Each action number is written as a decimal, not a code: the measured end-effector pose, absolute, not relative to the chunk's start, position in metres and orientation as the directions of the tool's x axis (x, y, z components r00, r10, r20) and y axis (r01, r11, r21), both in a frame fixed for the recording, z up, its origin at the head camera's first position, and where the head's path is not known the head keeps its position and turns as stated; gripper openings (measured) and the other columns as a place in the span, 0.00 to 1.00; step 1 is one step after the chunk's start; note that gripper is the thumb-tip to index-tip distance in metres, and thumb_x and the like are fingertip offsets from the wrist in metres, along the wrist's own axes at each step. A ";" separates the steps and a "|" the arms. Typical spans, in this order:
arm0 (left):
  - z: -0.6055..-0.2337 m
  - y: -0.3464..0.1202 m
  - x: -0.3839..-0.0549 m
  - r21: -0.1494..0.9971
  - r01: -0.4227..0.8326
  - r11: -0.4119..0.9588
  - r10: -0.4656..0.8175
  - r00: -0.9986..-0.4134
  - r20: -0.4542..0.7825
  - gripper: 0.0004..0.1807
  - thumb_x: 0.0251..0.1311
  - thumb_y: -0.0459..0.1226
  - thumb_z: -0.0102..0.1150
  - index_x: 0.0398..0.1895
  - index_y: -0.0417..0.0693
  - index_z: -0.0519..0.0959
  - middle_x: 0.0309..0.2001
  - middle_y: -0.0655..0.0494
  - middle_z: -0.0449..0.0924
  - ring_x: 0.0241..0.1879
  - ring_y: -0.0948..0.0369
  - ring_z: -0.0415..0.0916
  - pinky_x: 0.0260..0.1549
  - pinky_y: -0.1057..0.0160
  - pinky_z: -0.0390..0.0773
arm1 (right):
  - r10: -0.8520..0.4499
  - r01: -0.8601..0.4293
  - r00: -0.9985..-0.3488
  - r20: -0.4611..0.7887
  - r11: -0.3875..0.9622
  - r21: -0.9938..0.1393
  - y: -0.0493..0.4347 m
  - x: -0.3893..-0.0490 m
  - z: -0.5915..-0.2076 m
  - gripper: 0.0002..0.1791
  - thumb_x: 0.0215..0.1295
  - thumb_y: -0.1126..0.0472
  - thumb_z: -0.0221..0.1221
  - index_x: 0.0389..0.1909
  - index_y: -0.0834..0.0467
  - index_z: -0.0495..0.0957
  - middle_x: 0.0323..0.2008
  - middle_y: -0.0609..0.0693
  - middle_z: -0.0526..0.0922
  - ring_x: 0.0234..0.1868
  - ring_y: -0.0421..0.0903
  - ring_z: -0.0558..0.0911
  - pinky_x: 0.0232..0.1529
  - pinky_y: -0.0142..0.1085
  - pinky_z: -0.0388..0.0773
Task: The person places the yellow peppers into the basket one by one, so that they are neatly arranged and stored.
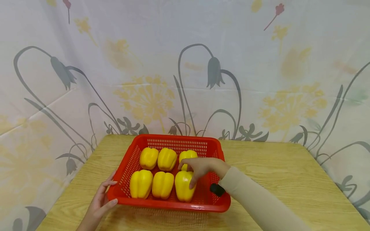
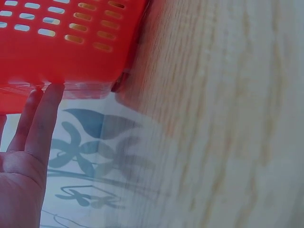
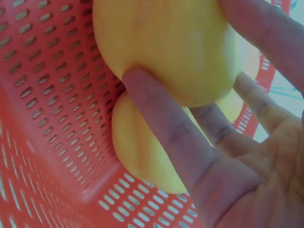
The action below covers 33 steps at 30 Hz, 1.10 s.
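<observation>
A red plastic basket (image 1: 173, 210) with slotted walls holds yellow bell peppers in two rows of 3. My right hand (image 1: 200, 166) reaches in over its right side and grips the front-row right bell pepper (image 1: 183, 187), thumb on the near side and fingers behind. In the right wrist view the fingers curve about this bell pepper (image 3: 161, 42), with the back-row bell pepper (image 3: 142, 147) just beyond. At the basket's near left corner, my left hand (image 1: 98, 202) holds the rim between thumb and fingers. Its fingertips meet the red wall (image 2: 66, 61) in the left wrist view.
The basket stands on a light wood-grain table (image 1: 274, 179). Behind it hangs a pale cloth (image 1: 245, 106) printed with flowers. Other bell peppers (image 1: 140, 184) stand in the basket to the left of my right hand. A black device (image 1: 217, 190) sits by my right wrist.
</observation>
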<state>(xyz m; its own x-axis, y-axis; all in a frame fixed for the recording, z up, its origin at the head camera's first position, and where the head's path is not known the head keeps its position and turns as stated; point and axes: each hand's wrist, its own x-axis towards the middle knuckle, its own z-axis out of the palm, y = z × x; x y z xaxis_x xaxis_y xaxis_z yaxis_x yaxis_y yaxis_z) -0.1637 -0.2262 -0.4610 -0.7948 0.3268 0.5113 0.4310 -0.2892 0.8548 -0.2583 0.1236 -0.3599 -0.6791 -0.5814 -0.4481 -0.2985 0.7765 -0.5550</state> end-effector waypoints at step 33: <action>-0.461 -0.227 -0.165 0.857 0.429 -0.284 0.328 -0.796 0.508 0.27 0.57 0.13 0.36 0.60 0.33 0.57 0.72 0.59 0.44 0.62 0.65 0.60 0.45 0.61 0.76 | -0.634 -0.512 -0.768 0.094 0.518 -0.685 0.150 -0.238 -0.325 0.17 0.55 0.61 0.66 0.46 0.51 0.76 0.42 0.45 0.78 0.46 0.50 0.76 0.45 0.42 0.77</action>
